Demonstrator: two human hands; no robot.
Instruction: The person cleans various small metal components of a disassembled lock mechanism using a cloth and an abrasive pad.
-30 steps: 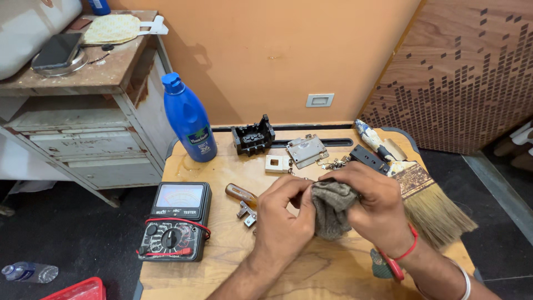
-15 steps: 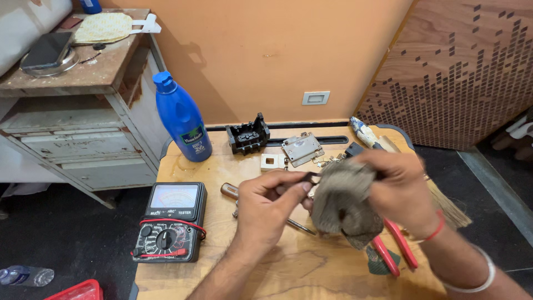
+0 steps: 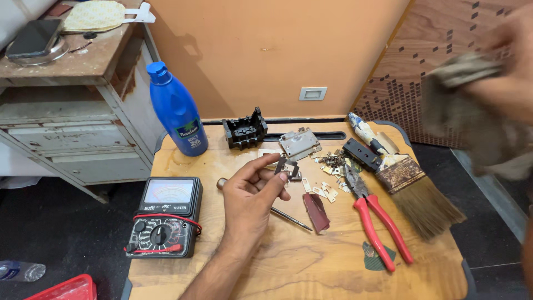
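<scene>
My left hand hovers over the middle of the small wooden table, pinching a small dark metal part between thumb and fingers. My right hand is raised high at the right edge of view, blurred, clutching a grey cloth. Under the left hand lies a screwdriver. Several small metal bits are scattered just right of the held part.
A multimeter sits at the table's left, a blue bottle behind it. A black plastic housing, a metal plate, red-handled pliers, a paintbrush and a sandpaper scrap lie around. A metal cabinet stands left.
My right hand has lifted the cloth away up and to the right, off the small part. My left hand stays over the table holding the part alone.
</scene>
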